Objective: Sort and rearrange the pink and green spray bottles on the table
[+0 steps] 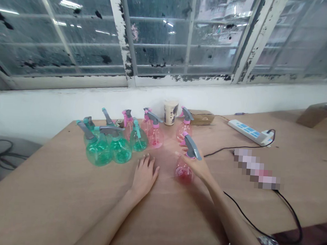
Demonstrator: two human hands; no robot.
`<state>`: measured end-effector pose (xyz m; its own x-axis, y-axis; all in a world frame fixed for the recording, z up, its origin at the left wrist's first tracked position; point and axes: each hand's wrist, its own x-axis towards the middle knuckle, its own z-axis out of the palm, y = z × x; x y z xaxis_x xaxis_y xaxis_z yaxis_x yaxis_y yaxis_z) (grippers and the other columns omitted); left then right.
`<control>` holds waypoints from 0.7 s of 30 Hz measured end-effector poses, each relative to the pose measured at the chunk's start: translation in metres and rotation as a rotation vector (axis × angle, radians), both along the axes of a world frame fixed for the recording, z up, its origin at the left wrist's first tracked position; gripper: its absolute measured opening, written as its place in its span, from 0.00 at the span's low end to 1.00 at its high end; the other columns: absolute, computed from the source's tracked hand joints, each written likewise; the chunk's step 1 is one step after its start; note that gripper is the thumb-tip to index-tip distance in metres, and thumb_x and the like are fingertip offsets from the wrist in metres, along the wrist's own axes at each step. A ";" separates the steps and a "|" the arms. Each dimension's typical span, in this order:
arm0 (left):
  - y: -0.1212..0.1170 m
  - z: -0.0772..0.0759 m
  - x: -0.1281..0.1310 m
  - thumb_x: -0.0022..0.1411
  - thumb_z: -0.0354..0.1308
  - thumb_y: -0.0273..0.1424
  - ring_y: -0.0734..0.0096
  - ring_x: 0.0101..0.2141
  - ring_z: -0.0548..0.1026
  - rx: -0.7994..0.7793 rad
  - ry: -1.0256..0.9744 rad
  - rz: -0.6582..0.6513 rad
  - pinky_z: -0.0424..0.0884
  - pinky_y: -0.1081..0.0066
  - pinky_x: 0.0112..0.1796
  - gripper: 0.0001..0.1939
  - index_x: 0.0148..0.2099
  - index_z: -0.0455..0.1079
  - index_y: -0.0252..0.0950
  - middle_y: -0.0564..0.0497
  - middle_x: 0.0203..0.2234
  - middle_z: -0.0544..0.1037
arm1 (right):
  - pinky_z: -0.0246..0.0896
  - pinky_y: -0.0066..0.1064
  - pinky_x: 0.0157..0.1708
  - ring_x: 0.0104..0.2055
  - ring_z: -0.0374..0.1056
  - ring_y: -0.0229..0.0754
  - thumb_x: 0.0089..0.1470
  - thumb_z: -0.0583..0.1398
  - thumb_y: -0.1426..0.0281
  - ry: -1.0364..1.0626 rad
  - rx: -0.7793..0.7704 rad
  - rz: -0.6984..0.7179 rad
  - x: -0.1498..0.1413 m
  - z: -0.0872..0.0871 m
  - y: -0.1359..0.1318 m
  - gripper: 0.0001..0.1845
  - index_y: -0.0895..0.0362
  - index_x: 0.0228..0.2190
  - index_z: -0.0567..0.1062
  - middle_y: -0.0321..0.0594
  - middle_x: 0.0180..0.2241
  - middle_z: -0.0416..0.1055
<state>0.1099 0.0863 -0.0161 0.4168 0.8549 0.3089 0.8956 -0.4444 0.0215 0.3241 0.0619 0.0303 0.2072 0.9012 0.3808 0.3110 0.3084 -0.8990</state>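
Observation:
My right hand (199, 166) grips a clear pink spray bottle (183, 175) around its upper part, below the grey and pink trigger head. The bottle stands upright on the wooden table. Flat on the tabletop lies my left hand (145, 173), fingers stretched out and holding nothing. Just beyond its fingertips are a small green spray bottle (139, 140) and a pink spray bottle (156, 137). Two larger green spray bottles (99, 153) (120, 151) stand to its left. Another pink spray bottle (184, 131) is behind the gripped one.
A printed paper cup (170, 113) stands by the wall, beside a piece of brown cardboard (202, 118). To the right are a white power strip (248, 133), black cables (241, 210) and a blurred-out object (257, 169). A cardboard box (315, 113) sits at the far right.

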 end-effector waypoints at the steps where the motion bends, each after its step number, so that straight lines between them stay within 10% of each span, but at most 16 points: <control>1: 0.000 0.001 0.000 0.67 0.44 0.37 0.51 0.58 0.64 -0.003 0.002 0.004 0.62 0.51 0.55 0.22 0.57 0.66 0.30 0.37 0.57 0.67 | 0.65 0.41 0.45 0.42 0.71 0.47 0.47 0.64 0.57 0.003 -0.001 0.004 0.000 0.000 0.000 0.25 0.49 0.47 0.73 0.41 0.38 0.76; 21: -0.002 0.005 0.002 0.67 0.45 0.36 0.51 0.58 0.63 -0.031 0.041 0.020 0.60 0.53 0.57 0.23 0.57 0.66 0.28 0.37 0.58 0.67 | 0.64 0.34 0.33 0.29 0.67 0.40 0.46 0.61 0.65 -0.023 0.051 -0.026 0.000 0.008 -0.005 0.07 0.54 0.28 0.71 0.35 0.27 0.70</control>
<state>0.1115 0.0842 -0.0115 0.4108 0.8721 0.2657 0.9048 -0.4257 -0.0017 0.3240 0.0573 0.0382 0.2205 0.8752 0.4307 0.3400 0.3449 -0.8749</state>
